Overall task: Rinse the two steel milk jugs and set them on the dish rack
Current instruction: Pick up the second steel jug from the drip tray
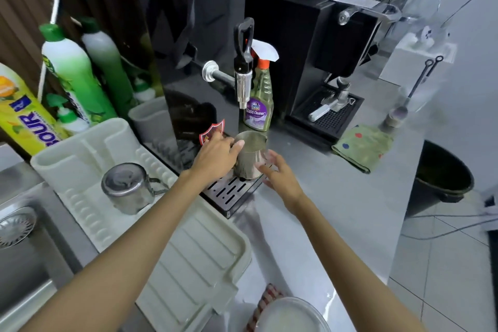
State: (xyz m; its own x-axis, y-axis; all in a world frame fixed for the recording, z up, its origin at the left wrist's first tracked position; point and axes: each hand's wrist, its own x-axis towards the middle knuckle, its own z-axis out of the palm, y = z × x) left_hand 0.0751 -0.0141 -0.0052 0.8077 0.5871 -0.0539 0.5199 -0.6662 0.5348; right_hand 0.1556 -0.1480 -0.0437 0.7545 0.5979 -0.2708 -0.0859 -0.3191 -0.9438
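White dish rack (pixel 80 159) beside sink, one steel jug (pixel 129 187) upside down on it, dull, handle right. Second jug (pixel 250 155) upright on slotted drip tray (pixel 231 191) under tap, shiny, spouted. Left hand (pixel 215 159) wraps jug side; right hand (pixel 277 172) fingers spread, just beside jug.

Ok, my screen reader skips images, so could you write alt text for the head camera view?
A person's left hand grips an upright steel milk jug on a slotted drip tray under a tap, the right hand open beside it. A second jug lies upside down on the white dish rack beside the sink.
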